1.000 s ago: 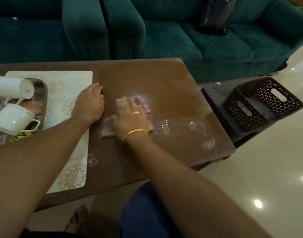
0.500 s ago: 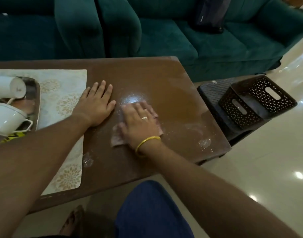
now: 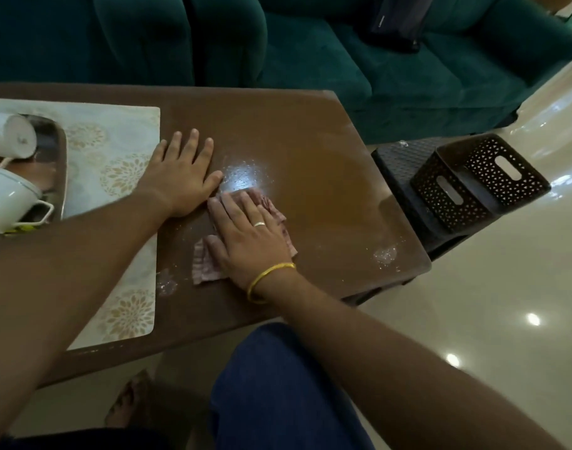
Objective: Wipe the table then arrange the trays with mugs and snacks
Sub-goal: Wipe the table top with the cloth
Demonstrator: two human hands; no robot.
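Right hand (image 3: 250,235) lying flat and pressing a pinkish cloth (image 3: 210,264) onto the brown table (image 3: 326,177), left hand (image 3: 180,177) resting open, grasping nothing, white mugs (image 3: 8,134) lying on a tray (image 3: 55,167) far left, no writing readable

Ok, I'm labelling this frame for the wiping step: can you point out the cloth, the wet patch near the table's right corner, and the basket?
cloth (image 3: 204,267), head view, on its bare lower left corner.
wet patch (image 3: 385,254), head view, on its middle.
basket (image 3: 446,193), head view, on its near perforated wall.
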